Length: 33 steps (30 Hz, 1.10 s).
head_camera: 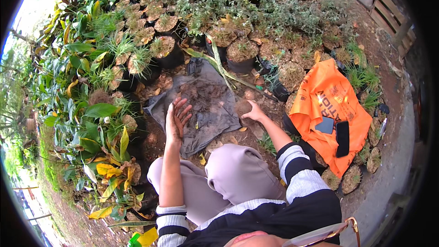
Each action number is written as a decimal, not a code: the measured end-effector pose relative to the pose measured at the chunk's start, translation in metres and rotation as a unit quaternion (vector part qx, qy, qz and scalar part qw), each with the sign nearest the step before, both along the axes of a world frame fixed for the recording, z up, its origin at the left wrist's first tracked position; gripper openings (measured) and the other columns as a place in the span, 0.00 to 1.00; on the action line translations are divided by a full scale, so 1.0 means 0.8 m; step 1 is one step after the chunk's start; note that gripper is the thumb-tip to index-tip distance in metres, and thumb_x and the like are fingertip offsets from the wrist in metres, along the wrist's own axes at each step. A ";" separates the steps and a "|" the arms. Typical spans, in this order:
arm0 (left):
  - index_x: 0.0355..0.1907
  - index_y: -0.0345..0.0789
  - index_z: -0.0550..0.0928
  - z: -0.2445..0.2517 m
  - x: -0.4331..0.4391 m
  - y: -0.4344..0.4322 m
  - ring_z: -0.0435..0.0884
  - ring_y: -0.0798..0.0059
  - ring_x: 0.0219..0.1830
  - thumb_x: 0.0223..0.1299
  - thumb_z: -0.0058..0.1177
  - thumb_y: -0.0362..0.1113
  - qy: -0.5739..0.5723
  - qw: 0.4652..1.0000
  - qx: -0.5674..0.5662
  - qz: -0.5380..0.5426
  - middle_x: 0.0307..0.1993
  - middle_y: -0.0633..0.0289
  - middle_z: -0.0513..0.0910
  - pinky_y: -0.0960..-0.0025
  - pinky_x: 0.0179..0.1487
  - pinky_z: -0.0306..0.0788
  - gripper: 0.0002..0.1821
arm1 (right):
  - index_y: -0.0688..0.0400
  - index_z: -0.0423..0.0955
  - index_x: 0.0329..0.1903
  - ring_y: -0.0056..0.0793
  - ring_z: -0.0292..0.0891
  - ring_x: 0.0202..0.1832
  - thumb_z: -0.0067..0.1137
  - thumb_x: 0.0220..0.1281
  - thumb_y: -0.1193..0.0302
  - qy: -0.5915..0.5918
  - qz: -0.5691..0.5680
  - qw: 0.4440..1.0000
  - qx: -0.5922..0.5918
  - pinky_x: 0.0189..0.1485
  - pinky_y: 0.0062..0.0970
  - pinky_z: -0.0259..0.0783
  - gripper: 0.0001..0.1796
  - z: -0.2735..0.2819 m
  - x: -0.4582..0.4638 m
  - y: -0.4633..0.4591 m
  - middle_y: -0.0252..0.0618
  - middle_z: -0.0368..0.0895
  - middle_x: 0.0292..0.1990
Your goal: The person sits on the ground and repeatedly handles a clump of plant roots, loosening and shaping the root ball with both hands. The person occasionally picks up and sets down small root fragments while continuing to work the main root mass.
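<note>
My left hand (177, 118) is raised over the near left edge of a grey plastic sheet (223, 120). Its fingers are spread, the soil-stained palm shows, and nothing is in it. Dark loose soil (202, 97) is spread across the middle of the sheet. At the sheet's right edge, my right hand (255, 112) curves its thumb and fingers around a brown fibrous ball (242, 108). A long green-and-yellow leaf (219, 62) lies on the ground beyond, its tip end reaching over the sheet.
Black grow bags (241, 55) of plants surround me at the back and left. Broad-leaved plants (99, 109) crowd the left side. On the right an orange printed cloth (329, 99) covers some bags, with a phone (342, 139) and a blue-grey flat object (325, 125) on it. A wooden crate (391, 17) stands far right.
</note>
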State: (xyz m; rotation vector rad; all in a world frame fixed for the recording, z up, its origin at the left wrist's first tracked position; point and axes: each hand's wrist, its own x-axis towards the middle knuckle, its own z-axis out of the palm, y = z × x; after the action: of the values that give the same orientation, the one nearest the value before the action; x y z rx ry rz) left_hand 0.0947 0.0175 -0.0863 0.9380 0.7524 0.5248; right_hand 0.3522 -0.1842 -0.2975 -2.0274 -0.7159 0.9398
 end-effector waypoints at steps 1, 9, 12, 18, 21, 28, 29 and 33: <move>0.62 0.38 0.63 0.001 0.003 -0.001 0.71 0.68 0.57 0.63 0.37 0.59 -0.001 1.000 0.001 -0.004 0.59 0.59 0.69 0.65 0.57 0.63 0.32 | 0.66 0.59 0.61 0.40 0.67 0.57 0.76 0.22 0.64 -0.025 -0.007 0.999 -0.020 0.59 0.32 0.63 0.55 -0.008 0.001 -0.002 0.52 0.70 0.55; 0.62 0.39 0.63 0.004 0.015 -0.010 0.69 0.66 0.57 0.62 0.38 0.59 0.017 0.999 0.019 -0.027 0.59 0.59 0.67 0.63 0.59 0.61 0.32 | 0.61 0.50 0.65 0.46 0.61 0.61 0.73 0.31 0.63 -0.106 0.059 0.972 -0.203 0.59 0.36 0.64 0.56 0.009 -0.011 0.005 0.56 0.62 0.60; 0.62 0.39 0.63 0.003 0.017 -0.013 0.70 0.66 0.57 0.62 0.40 0.59 0.016 0.999 0.017 -0.032 0.59 0.58 0.67 0.63 0.59 0.61 0.33 | 0.60 0.47 0.66 0.47 0.60 0.61 0.73 0.34 0.60 -0.140 0.083 0.961 -0.221 0.61 0.36 0.62 0.57 0.016 -0.016 0.006 0.55 0.59 0.61; 0.60 0.39 0.64 0.001 0.015 -0.014 0.72 0.71 0.55 0.65 0.40 0.53 0.018 0.999 0.017 -0.035 0.57 0.59 0.70 0.68 0.56 0.64 0.27 | 0.56 0.44 0.67 0.44 0.59 0.62 0.72 0.38 0.58 -0.198 0.092 0.926 -0.307 0.60 0.41 0.62 0.56 0.039 -0.044 0.027 0.46 0.55 0.63; 0.60 0.38 0.64 0.000 0.014 -0.016 0.73 0.72 0.54 0.64 0.41 0.52 0.025 0.999 0.013 -0.033 0.56 0.60 0.71 0.69 0.55 0.64 0.27 | 0.55 0.43 0.68 0.43 0.56 0.64 0.72 0.38 0.56 -0.238 0.126 0.908 -0.322 0.59 0.44 0.61 0.57 0.044 -0.050 0.031 0.45 0.53 0.64; 0.60 0.40 0.65 -0.005 0.038 -0.012 0.73 0.72 0.53 0.63 0.43 0.52 0.062 0.997 0.028 -0.040 0.56 0.60 0.72 0.70 0.52 0.65 0.27 | 0.56 0.60 0.61 0.44 0.55 0.64 0.67 0.41 0.54 -0.327 0.213 0.882 -0.264 0.60 0.49 0.58 0.43 0.087 -0.030 0.020 0.47 0.55 0.64; 0.60 0.40 0.65 -0.007 0.043 -0.012 0.73 0.72 0.53 0.63 0.43 0.52 0.064 0.997 0.028 -0.040 0.55 0.61 0.72 0.70 0.52 0.65 0.26 | 0.56 0.64 0.56 0.44 0.57 0.63 0.65 0.43 0.56 -0.335 0.232 0.877 -0.256 0.59 0.49 0.58 0.36 0.098 -0.018 0.022 0.46 0.59 0.61; 0.58 0.41 0.67 -0.013 0.067 -0.014 0.74 0.75 0.51 0.63 0.43 0.51 0.062 0.996 0.031 -0.050 0.54 0.63 0.73 0.71 0.50 0.66 0.24 | 0.55 0.75 0.37 0.40 0.66 0.50 0.58 0.49 0.62 -0.463 0.199 0.844 -0.182 0.48 0.42 0.61 0.14 0.137 0.054 0.026 0.40 0.71 0.43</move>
State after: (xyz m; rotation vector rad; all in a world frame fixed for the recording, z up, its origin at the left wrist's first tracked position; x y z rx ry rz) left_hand 0.1484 0.0061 -0.0967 1.0673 0.8009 0.4061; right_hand 0.3951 -0.1637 -0.1880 -2.7348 -1.6178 0.2275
